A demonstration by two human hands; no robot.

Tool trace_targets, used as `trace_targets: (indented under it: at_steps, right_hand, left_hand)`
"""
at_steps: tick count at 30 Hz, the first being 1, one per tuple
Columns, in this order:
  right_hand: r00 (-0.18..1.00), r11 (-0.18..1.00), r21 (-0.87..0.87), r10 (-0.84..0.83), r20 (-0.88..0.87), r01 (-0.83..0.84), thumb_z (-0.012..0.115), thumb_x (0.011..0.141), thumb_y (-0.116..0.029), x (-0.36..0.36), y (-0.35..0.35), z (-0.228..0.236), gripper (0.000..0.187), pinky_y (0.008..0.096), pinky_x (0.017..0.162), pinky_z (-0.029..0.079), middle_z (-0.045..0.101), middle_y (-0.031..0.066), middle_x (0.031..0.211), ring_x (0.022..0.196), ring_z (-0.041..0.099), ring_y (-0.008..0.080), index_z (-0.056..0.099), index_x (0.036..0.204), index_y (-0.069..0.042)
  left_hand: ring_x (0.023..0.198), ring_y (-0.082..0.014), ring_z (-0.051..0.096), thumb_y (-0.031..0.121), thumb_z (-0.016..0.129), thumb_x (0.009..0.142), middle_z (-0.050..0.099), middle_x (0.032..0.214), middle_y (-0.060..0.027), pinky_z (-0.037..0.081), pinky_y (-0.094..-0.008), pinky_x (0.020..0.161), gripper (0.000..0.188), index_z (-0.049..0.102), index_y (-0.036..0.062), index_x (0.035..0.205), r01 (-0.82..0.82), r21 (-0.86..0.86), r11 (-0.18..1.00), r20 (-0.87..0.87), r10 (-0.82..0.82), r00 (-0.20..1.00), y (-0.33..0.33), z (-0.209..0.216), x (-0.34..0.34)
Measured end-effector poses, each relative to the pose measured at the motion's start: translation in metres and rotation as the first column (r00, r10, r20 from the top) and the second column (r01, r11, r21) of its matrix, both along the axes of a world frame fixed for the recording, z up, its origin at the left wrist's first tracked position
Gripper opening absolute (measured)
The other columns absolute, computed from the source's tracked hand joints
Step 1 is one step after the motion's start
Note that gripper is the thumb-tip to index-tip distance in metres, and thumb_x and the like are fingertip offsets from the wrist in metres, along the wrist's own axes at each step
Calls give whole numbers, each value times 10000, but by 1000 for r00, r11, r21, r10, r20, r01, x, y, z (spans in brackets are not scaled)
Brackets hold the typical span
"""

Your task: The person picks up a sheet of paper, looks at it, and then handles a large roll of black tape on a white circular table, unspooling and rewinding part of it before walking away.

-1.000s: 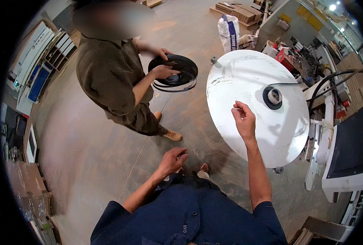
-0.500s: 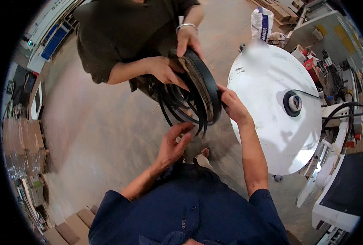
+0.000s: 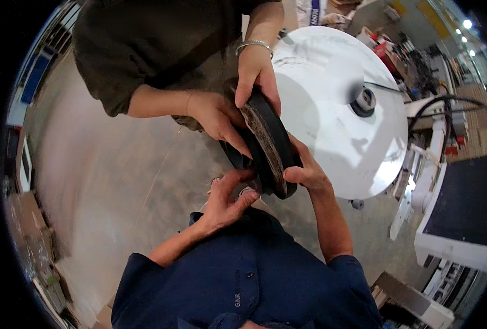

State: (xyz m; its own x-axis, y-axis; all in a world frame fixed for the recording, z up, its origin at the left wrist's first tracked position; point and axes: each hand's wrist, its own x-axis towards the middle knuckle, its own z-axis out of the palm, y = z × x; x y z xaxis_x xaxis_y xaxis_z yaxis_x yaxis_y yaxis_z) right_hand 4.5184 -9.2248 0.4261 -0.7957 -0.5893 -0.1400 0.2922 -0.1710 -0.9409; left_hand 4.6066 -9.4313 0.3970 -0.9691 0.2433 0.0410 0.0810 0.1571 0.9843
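A thick coil of black strip [image 3: 275, 137] with a brownish, rough layer between its windings is held up in front of me. My right hand [image 3: 309, 170] grips its right side, thumb on the near face and fingers behind. Beside the coil's lower left edge is my left hand [image 3: 228, 202], thumb and fingers apart; whether its fingertips touch the strip I cannot tell. Across from me, a person in a dark top holds the same coil, one hand [image 3: 259, 74] on its top and the other hand [image 3: 219, 116] at its left side.
A large white disc [image 3: 331, 153] with a dark hub [image 3: 364, 101] stands to the right behind the coil. Further right are a machine arm with black cables and a dark panel [image 3: 465, 200]. Stacked cardboard [image 3: 27, 225] lies at the far left.
The coil has come lower and nearer to me, and its loose hanging loops now show less. My right hand has shifted its thumb onto the near face. The view has turned, moving the disc up-left.
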Motion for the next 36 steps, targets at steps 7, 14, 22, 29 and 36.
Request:
trace_targets:
  at_steps: [7, 14, 22, 29, 36]
  right_hand:
    - [963, 966, -63, -243, 118, 252, 771, 589, -445, 51, 40, 14, 950, 267, 884, 443, 564, 125, 1154, 1012, 561, 170, 414, 1299, 76]
    - [903, 905, 76, -423, 70, 418, 732, 603, -521, 86, 69, 43, 928, 292, 899, 462, 595, 143, 1133, 1021, 590, 195, 462, 1256, 81]
    - [883, 884, -63, -455, 118, 464, 697, 668, -582, 115, 109, 36, 893, 348, 883, 495, 598, 183, 1125, 1014, 608, 245, 481, 1233, 75]
    - [848, 842, -97, -524, 77, 530, 601, 699, -685, 120, 150, 31, 986, 392, 865, 497, 554, 231, 1146, 1001, 585, 294, 401, 1299, 71]
    - [761, 753, -113, -644, 78, 648, 648, 711, -615, 114, 175, 49, 965, 423, 868, 514, 535, 245, 1198, 1042, 584, 331, 352, 1342, 53]
  left_hand:
    - [977, -301, 590, 240, 678, 829, 605, 1036, -169, 454, -355, 856, 402, 574, -28, 1110, 253, 26, 967, -87, -250, 964, 22, -1, 3]
    - [970, -298, 591, 230, 685, 820, 606, 1035, -163, 457, -346, 847, 388, 577, -16, 1101, 406, 42, 913, -117, -400, 909, 41, -4, 4]
    - [929, -317, 596, 263, 658, 847, 626, 1021, -176, 469, -380, 811, 351, 612, -11, 1061, 497, 5, 868, 149, -492, 858, 63, 13, 12]
    - [1051, -270, 563, 376, 682, 820, 611, 1111, -104, 364, -427, 922, 489, 562, 67, 1180, 548, -82, 832, 101, -540, 835, 73, 2, 27]
    - [1250, -357, 390, 417, 771, 712, 387, 1361, -222, 320, -443, 1021, 884, 335, 5, 1361, 299, 55, 953, -165, -287, 944, 177, -22, 19]
